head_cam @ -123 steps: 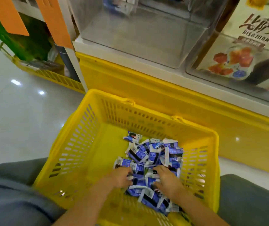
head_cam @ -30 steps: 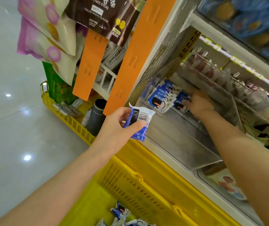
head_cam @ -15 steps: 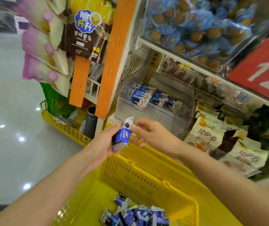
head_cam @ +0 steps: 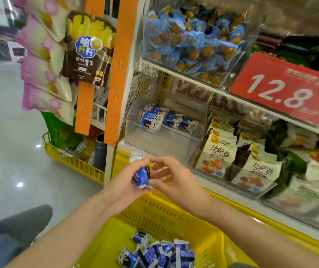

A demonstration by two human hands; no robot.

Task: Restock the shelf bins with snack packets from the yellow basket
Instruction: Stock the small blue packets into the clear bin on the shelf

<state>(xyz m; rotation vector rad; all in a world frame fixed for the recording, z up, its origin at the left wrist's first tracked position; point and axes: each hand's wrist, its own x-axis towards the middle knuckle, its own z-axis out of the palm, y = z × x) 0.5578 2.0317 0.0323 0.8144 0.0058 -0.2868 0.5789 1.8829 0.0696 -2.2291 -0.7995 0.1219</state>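
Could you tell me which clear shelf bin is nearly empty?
The lower bin next to the orange strip: only a few blue-and-white packets lie at its back, while the bin above and the bin to its right are well stocked.

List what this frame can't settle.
Head view only:
- Packet: print hidden by fingers of left hand; whether right hand pinches it is unclear.
- Basket: packet pile cut by bottom edge, count unknown.
- Bin: back rows lost in glare on its clear walls.
- Top-right shelf: motion-blurred.
- Price sign: small print unreadable.
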